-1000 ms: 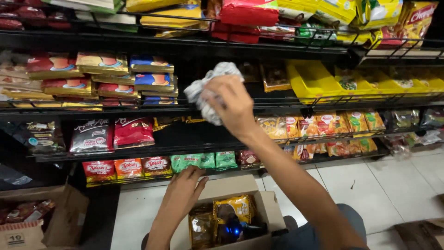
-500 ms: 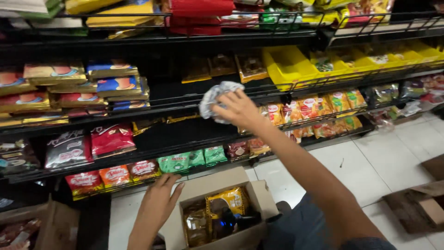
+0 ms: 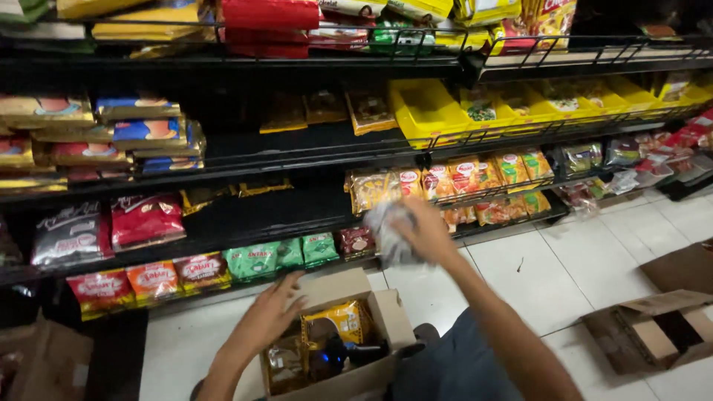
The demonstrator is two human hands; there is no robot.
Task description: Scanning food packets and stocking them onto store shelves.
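My right hand (image 3: pixel 429 232) is closed around a crumpled grey-white cloth (image 3: pixel 386 236), blurred with motion, low in front of the bottom shelf. My left hand (image 3: pixel 272 313) rests with spread fingers on the rim of an opened cardboard box (image 3: pixel 386 319) on the floor. Gold and brown snack packets (image 3: pixel 334 323) fill the box. A bare black stretch of shelf (image 3: pixel 275 145) lies above, between stacked flat packets and yellow trays.
Black wire shelves hold red, green and orange packets (image 3: pixel 252 261) along the bottom row and yellow trays (image 3: pixel 431 111) at upper right. An empty opened carton (image 3: pixel 653 327) lies on the white tiled floor at right. Another box (image 3: pixel 44 356) sits at lower left.
My right hand has come down with the cloth from the middle shelf to just above the box. The view has swung right and down. My left hand stays on the box.
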